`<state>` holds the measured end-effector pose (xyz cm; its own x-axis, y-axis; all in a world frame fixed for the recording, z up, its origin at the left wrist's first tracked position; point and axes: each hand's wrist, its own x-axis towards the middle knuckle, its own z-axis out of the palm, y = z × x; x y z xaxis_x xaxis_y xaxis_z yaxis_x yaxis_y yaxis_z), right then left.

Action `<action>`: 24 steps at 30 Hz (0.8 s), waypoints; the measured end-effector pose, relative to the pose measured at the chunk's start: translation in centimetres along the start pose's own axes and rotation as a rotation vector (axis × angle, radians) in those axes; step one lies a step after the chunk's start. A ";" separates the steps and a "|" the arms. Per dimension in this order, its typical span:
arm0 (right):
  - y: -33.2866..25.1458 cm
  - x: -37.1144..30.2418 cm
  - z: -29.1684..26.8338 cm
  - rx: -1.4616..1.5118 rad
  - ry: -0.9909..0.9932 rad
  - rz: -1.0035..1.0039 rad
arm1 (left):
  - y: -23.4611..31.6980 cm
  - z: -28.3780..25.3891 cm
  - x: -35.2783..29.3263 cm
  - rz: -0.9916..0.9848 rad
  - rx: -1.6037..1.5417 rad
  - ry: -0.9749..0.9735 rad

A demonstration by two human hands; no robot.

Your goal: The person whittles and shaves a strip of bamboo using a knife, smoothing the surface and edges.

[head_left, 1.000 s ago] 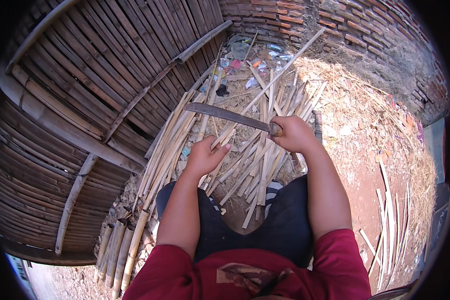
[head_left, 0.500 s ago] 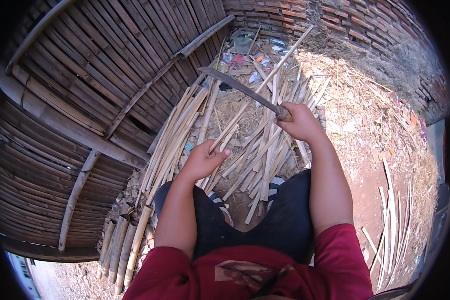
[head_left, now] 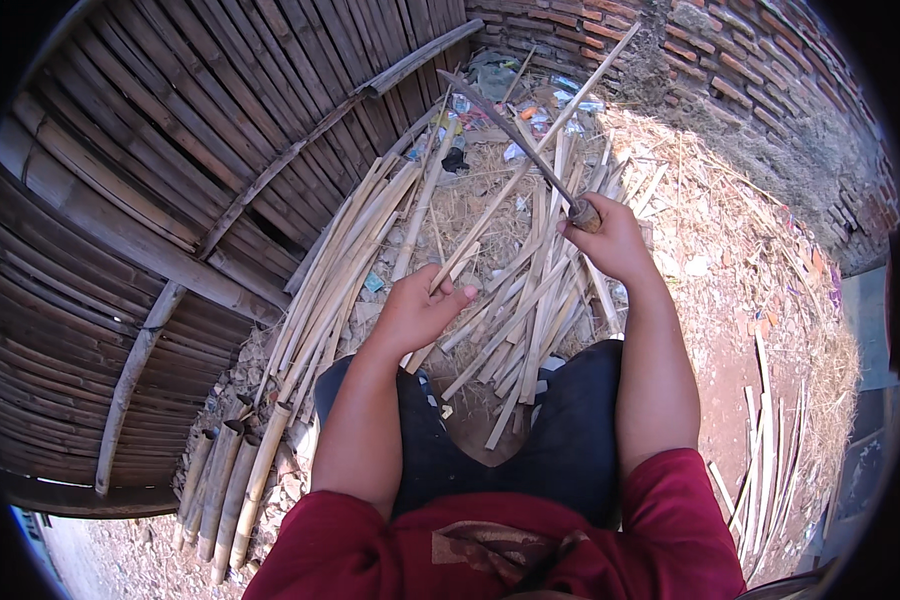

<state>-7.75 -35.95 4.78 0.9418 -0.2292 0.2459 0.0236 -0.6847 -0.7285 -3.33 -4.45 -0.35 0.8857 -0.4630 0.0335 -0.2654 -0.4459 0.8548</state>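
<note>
My left hand [head_left: 425,307] is closed round the near end of a long bamboo strip [head_left: 505,190], which slants up and away to the right toward the brick wall. In my right hand [head_left: 608,238] is the wooden handle of a machete [head_left: 507,127]. Its long dark blade points up and to the left, crossing the strip; whether the two touch I cannot tell. Below both hands a loose pile of split bamboo strips [head_left: 530,310] lies on the ground between my legs and beyond them.
A slatted bamboo wall [head_left: 160,130] stands close on the left, with a bundle of long strips [head_left: 345,260] beside it and several bamboo poles [head_left: 235,490] at lower left. A brick wall [head_left: 710,60] closes the far side. Litter [head_left: 495,75] lies in the corner; more strips [head_left: 765,460] lie at right.
The machete blade has swung upward and right, now pointing more steeply away from me. My left hand, still on the strip, has shifted slightly right and up.
</note>
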 end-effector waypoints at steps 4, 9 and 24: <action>-2.1 1.0 2.0 -0.079 -0.040 -0.037 | 1.0 -0.9 0.0 -0.144 -0.167 -0.026; 0.8 1.7 1.1 0.166 0.233 0.039 | 2.5 -1.4 -2.2 -0.082 -0.467 -0.058; 4.2 2.4 1.3 0.731 0.400 0.304 | 6.8 -5.4 -8.6 0.099 -1.056 -0.332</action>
<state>-4.95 -38.44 1.46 0.7576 -0.6477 0.0811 0.1290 0.0268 -0.9913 -10.67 0.66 7.97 0.6905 -0.7132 0.1209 0.2682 0.4076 0.8729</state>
